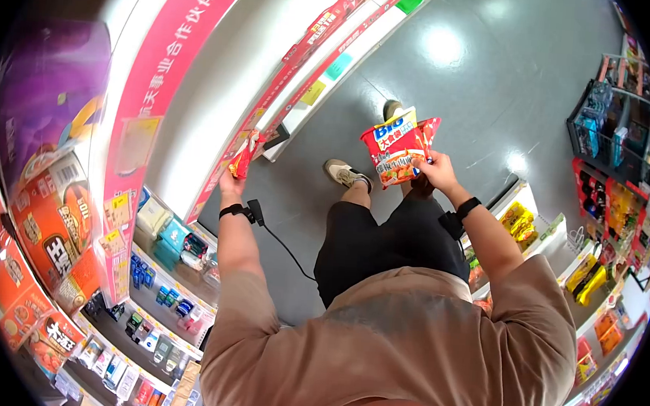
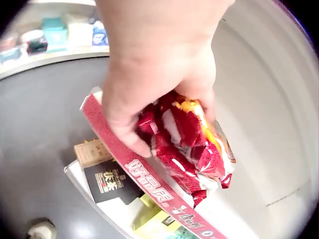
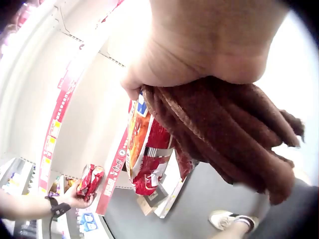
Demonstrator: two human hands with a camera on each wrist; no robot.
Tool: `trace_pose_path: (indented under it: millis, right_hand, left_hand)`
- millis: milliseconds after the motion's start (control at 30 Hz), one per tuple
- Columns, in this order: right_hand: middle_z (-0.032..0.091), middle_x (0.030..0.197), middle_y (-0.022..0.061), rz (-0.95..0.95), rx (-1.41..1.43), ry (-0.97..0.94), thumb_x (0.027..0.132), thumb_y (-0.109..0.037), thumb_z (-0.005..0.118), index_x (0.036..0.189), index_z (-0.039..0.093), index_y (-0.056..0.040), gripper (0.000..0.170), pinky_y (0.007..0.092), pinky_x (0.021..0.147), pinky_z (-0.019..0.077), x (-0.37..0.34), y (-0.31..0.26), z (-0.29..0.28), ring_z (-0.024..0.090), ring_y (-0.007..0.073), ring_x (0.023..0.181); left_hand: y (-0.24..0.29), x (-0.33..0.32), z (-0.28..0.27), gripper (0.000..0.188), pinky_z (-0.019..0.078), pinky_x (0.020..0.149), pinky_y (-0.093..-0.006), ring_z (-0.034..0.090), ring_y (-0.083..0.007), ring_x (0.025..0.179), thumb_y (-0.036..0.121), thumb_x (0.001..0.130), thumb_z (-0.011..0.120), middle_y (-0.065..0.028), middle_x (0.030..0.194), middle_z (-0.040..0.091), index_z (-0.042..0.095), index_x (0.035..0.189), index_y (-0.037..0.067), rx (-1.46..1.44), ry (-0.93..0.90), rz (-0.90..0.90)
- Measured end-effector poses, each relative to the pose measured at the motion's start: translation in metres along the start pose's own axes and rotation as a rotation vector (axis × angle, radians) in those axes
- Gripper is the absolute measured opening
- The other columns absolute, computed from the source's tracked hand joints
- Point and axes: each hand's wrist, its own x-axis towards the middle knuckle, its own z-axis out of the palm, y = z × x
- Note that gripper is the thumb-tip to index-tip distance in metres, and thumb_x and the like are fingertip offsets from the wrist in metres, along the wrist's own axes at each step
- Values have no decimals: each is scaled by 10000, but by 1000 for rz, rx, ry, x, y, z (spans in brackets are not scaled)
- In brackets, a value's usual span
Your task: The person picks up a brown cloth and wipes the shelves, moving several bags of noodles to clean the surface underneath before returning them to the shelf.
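Note:
My left hand point(image 1: 231, 184) grips a crinkled red packet point(image 1: 244, 156) at the edge of a white shelf. In the left wrist view the fingers of this hand point(image 2: 159, 74) curl round the packet point(image 2: 184, 142), just above the shelf's red label strip point(image 2: 144, 181). My right hand point(image 1: 438, 173) holds a red noodle packet point(image 1: 397, 148) marked BIG by its side, with more red wrapping beside it. A brown cloth point(image 3: 224, 132) hangs from the right hand point(image 3: 199, 55) in the right wrist view, next to the noodle packet point(image 3: 149, 149); its fingers are mostly hidden there.
Lower shelves point(image 1: 163, 286) with small goods stand at the left, beside large orange packs point(image 1: 52, 223). A dark basket rack point(image 1: 619, 132) and snack shelves are on the right. Boxes point(image 2: 112, 181) sit below the shelf edge. Grey floor point(image 1: 481, 86) lies ahead.

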Motion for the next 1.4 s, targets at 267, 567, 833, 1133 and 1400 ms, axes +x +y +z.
trace_pose_path:
  millis: [267, 567, 833, 1133, 1400]
  right_hand:
    - [673, 682, 116, -197, -311, -43, 738, -434, 697, 930, 701, -76, 407, 351, 640, 517, 51, -72, 27, 671, 227, 643]
    - [634, 572, 72, -170, -176, -431, 788, -382, 671, 811, 647, -24, 359, 304, 533, 492, 116, -163, 111, 621, 167, 505]
    - [649, 628, 101, -170, -64, -548, 809, -316, 643, 868, 652, -5, 317, 317, 521, 496, 130, -214, 165, 636, 193, 539]
    - [665, 712, 160, -608, -448, -430, 808, -371, 627, 965, 660, -40, 368, 378, 698, 522, 101, -229, 191, 666, 287, 701]
    - [687, 924, 177, -253, -137, -412, 780, -483, 638, 1106, 625, 13, 594, 366, 779, 516, 225, -174, 227, 663, 298, 852]
  left_hand:
    - [1, -12, 12, 363, 522, 506, -317, 628, -171, 696, 231, 919, 538, -80, 978, 631, 551, 1226, 38, 558, 417, 250]
    - [-2, -2, -17, 464, 501, 583, -326, 631, -171, 784, 315, 852, 637, -75, 1040, 626, 526, 1226, 64, 396, 211, 161]
    - [6, -23, 2, 373, 515, 603, -334, 628, -160, 762, 324, 915, 556, -87, 995, 623, 546, 1194, 76, 638, 256, 75]
    - [-5, -31, -4, 395, 486, 529, -344, 583, -187, 617, 422, 945, 513, -65, 863, 621, 489, 1220, 139, 695, 304, 29]
    - [-2, -50, 18, 487, 513, 615, -374, 606, -206, 734, 449, 938, 511, -70, 940, 622, 427, 1324, 164, 690, 337, -6]
